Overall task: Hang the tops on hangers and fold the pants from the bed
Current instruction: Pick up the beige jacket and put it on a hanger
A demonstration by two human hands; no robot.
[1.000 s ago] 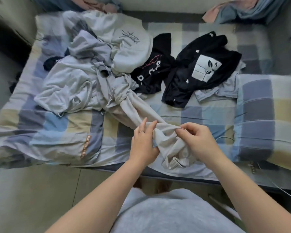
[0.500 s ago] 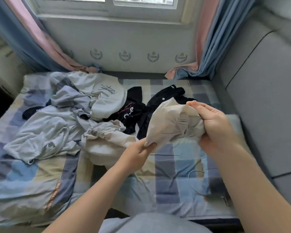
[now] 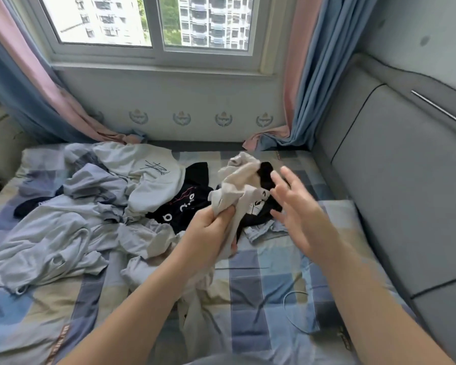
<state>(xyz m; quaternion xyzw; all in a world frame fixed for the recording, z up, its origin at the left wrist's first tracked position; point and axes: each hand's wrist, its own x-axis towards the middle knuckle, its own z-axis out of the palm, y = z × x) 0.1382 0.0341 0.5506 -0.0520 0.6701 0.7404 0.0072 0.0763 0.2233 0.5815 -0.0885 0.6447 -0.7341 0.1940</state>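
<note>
My left hand (image 3: 211, 227) grips the bunched pants (image 3: 237, 185) above the bed (image 3: 261, 285), right hand (image 3: 298, 209) open beside them; I'd find the waistband first, then shake them flat

The bed (image 3: 248, 299) fills the lower half of the frame. A heap of clothes (image 3: 90, 219) lies on it at centre left. The pants (image 3: 237, 185) hang at the centre from the left hand (image 3: 208, 230), with the right hand (image 3: 298, 206) just beside them on the right. A cord (image 3: 285, 305) lies lower right. The headboard (image 3: 406, 180) runs along the right, with a pillow (image 3: 348, 219) against it. The window (image 3: 153, 22) sits at the top centre, behind the bed, between two curtains (image 3: 32, 96).
</note>
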